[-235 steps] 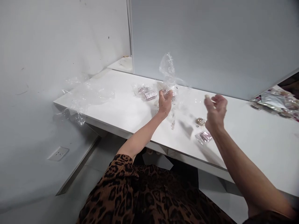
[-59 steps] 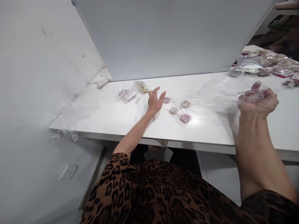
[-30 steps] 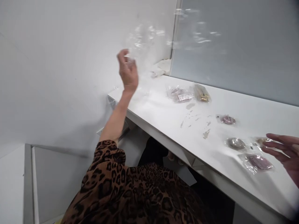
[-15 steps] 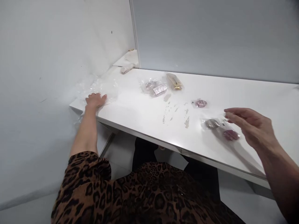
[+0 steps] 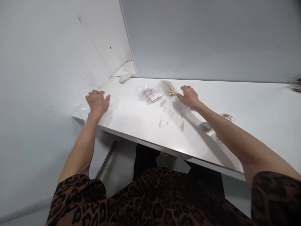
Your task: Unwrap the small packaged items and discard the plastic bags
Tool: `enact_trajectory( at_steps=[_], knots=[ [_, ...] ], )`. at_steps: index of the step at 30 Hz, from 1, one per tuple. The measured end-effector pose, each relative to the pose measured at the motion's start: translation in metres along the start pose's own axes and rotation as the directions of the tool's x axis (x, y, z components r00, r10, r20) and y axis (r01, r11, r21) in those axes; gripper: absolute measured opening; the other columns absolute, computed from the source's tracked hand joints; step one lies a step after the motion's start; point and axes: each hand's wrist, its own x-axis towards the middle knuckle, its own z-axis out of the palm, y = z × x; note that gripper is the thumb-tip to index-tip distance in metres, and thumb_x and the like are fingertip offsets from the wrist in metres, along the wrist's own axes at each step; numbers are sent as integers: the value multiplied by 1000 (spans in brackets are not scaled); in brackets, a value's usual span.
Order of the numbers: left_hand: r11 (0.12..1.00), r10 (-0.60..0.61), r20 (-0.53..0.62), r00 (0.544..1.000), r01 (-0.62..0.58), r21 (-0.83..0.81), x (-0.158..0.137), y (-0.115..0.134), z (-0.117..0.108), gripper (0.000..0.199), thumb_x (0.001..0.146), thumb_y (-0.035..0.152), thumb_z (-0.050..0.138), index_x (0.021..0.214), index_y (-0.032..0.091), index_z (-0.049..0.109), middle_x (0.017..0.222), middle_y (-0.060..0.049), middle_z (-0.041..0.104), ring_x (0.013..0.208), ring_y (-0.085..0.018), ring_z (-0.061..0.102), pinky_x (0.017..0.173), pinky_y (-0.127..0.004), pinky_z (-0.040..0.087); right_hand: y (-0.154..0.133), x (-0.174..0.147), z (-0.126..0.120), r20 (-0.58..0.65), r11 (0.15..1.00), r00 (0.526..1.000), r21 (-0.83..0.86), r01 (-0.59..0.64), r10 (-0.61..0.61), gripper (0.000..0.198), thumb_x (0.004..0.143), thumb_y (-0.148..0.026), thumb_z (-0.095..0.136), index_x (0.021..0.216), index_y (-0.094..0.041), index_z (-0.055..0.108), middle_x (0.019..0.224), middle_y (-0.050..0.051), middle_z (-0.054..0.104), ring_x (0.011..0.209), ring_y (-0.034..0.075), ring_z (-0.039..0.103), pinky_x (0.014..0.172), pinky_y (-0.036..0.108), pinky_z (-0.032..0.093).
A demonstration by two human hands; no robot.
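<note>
Over the left end of the white table, my left hand (image 5: 97,102) hovers with its fingers apart above some crumpled clear plastic (image 5: 82,110). It holds nothing that I can see. My right hand (image 5: 188,95) reaches across the middle of the table, fingers spread and empty. Nearest to it is a clear packet with gold-coloured contents (image 5: 169,88), just left of the fingertips. Left of that lies a clear bag with pinkish pieces and a white printed label (image 5: 151,94). My right forearm passes above a small bagged brownish piece (image 5: 206,126) and partly hides other small packets.
A wrapped pale roll (image 5: 125,78) lies at the back left corner, near the wall. A grey panel (image 5: 207,40) rises along the table's rear edge. Worn patches (image 5: 182,126) mark the white tabletop. A dark bagged item (image 5: 295,85) shows at the far right edge.
My right hand has swung left and away from me, from the small packets toward the gold packet. My left hand has lifted off the clear plastic. Another packet now lies near my right forearm.
</note>
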Motion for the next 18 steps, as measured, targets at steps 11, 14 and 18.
enact_trajectory(
  at_steps=[11,14,18],
  knots=[
    [417,415,276,867,88,-905,-82,176,37,37,96,41,65,123,17,71,134,-14,70,113,-21,70,103,-34,54,19,-23,-11,4,841,983,517,-159,183,12,83,-25,53,78,-20,62,85,9,70,66,16,57,60,31,48],
    [289,433,470,769,375,-881,-93,225,50,54,96,48,66,139,16,62,140,-20,67,115,-25,71,101,-37,54,31,-45,-25,17,765,986,628,-141,168,14,83,-32,59,78,-20,61,84,9,70,61,13,53,52,26,41],
    [373,272,467,841,355,-857,-90,272,57,52,94,29,66,145,21,56,149,-18,57,128,-28,65,108,-41,51,34,-52,-31,-37,907,997,419,-49,71,21,88,-40,59,90,-20,65,94,10,73,74,20,62,68,35,54]
  ],
)
